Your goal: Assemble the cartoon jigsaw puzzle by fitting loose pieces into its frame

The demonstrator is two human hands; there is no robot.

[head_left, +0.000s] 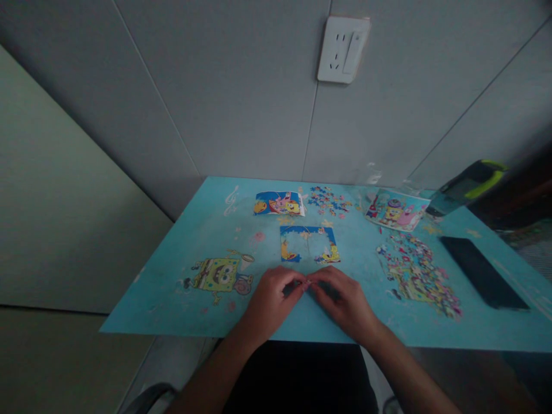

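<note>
Dim, cool, fairly even light; its source is out of view. The gray wall (241, 115) darkens toward the upper corners, and the far right edge sinks into shadow. The turquoise tabletop (172, 230) looks muted. Wide-angle distortion stretches the edges. Detail is soft: loose puzzle pieces (416, 267) smear together, and the small piece (307, 282) between the fingertips (297, 276) is blurred.

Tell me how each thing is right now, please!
Left hand: pinching something tiny
Right hand: pinching it too
Puzzle: unfinished, gap in the middle
Smaller pile of pieces: loose, spread out
Bigger pile of pieces: loose, crowded
Left picture card: picture showing
Right picture card: picture showing
Black slab: lying flat
Bottle: can't tell if open
Wall socket: nothing plugged in
</note>
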